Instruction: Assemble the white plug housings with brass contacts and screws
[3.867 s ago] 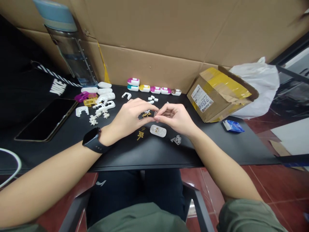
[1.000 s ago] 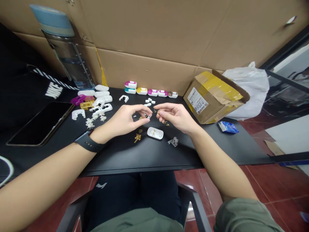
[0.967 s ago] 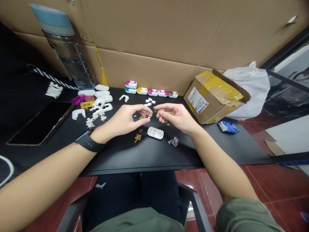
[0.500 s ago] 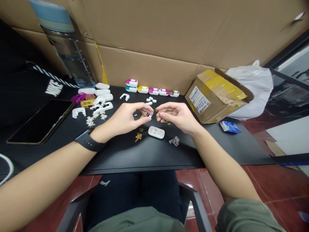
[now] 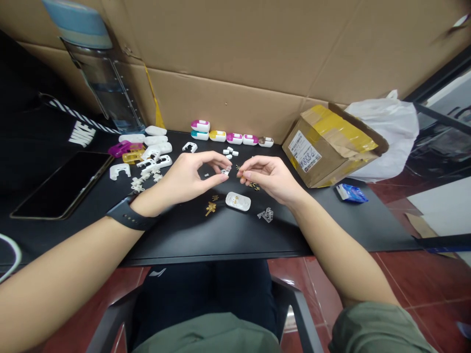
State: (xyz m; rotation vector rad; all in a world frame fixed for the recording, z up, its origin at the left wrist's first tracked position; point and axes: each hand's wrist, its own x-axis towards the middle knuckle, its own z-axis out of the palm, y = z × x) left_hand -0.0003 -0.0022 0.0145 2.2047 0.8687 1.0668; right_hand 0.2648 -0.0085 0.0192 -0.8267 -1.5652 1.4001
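Observation:
Between thumb and fingers, my left hand point(image 5: 196, 176) pinches a small clear plastic piece point(image 5: 225, 170). My right hand point(image 5: 268, 177), a short gap to its right, has thumb and fingertips closed on a tiny brass-coloured part point(image 5: 241, 175), mostly hidden by the fingers. Below the hands, a white oval shell point(image 5: 238, 201) lies on the black table with small gold bits in it. Brass pieces point(image 5: 211, 209) lie to its left and clear plastic pieces point(image 5: 265, 214) to its right. Small gold pins point(image 5: 254, 186) are under my right hand.
Coloured-and-white oval cases point(image 5: 218, 136) line the back, by a cardboard wall. White, purple and yellow shells point(image 5: 147, 152) are heaped at left, near a phone point(image 5: 62, 185) and water bottle point(image 5: 106, 83). A cardboard box point(image 5: 327, 147) and blue packet point(image 5: 352, 192) are at right.
My left hand has shifted slightly left with the clear piece, widening the gap to my right hand. The right hand is almost still and keeps its pinch.

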